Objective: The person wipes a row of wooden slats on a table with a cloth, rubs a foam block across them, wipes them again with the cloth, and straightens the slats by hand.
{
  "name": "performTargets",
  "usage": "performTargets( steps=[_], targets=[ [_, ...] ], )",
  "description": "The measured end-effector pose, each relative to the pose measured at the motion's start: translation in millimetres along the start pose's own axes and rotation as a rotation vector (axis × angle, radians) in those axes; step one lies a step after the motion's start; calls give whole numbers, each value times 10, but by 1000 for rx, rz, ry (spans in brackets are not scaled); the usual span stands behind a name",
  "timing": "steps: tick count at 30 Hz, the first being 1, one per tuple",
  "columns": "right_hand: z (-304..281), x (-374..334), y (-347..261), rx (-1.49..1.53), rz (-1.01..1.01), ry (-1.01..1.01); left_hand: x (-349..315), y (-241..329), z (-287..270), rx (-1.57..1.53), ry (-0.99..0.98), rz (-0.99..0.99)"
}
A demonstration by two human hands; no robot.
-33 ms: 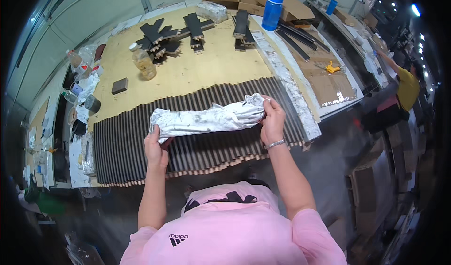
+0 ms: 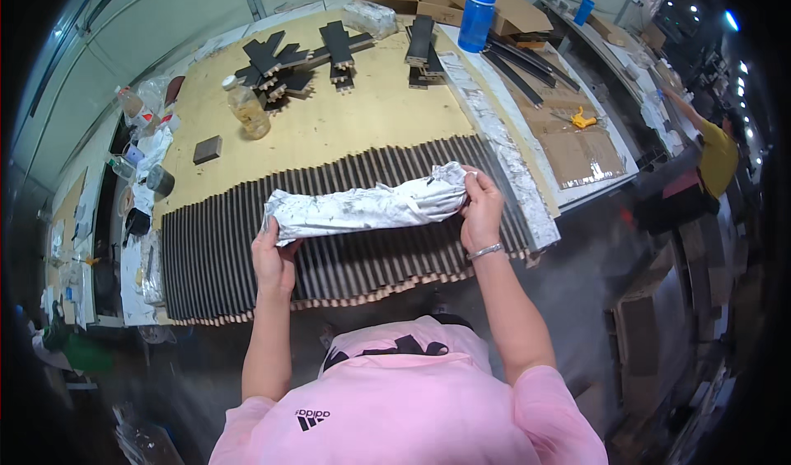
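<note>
A white cloth [image 2: 362, 210], folded into a long pad and smudged with dark marks, is stretched between my two hands. Its left end is gripped by my left hand [image 2: 273, 261], thumb on top. At the other end my right hand [image 2: 482, 211] pinches it, a metal bracelet on that wrist. Beneath the cloth lies a wide row of dark strips [image 2: 222, 259], set side by side with pale ends toward me. The cloth hides the middle of this row. I cannot tell whether the cloth touches the strips.
Behind the strips, the yellowish board [image 2: 354, 123] bears stacked dark pieces [image 2: 338, 49], a small block [image 2: 208, 149] and a bottle of yellowish liquid [image 2: 247, 109]. A blue bottle [image 2: 477, 18] and a yellow-handled tool [image 2: 583, 119] are at right. A co-worker [image 2: 715, 160] stands farther right.
</note>
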State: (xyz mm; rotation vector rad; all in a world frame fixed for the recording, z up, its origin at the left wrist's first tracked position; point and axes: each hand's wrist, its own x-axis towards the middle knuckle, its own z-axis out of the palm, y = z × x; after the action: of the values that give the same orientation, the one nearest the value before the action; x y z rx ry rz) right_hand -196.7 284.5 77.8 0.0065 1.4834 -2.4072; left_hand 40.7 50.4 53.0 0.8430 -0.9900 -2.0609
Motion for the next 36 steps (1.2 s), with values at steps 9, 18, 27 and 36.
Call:
performTargets(
  steps=[9, 18, 27, 36],
  targets=[
    [-643, 753, -167, -1032, -627, -253, -381, -492, 799, 306, -216, 209],
    [-480, 792, 28, -1160, -536, -753, -607, -103, 1048, 1733, -533, 607],
    [-587, 592, -201, -886, -488, -898, -403, -586, 1415, 1559, -176, 628],
    [-489, 801, -700, -1006, -844, -780, -434, -120, 1704, 1317, -345, 1050]
  ],
)
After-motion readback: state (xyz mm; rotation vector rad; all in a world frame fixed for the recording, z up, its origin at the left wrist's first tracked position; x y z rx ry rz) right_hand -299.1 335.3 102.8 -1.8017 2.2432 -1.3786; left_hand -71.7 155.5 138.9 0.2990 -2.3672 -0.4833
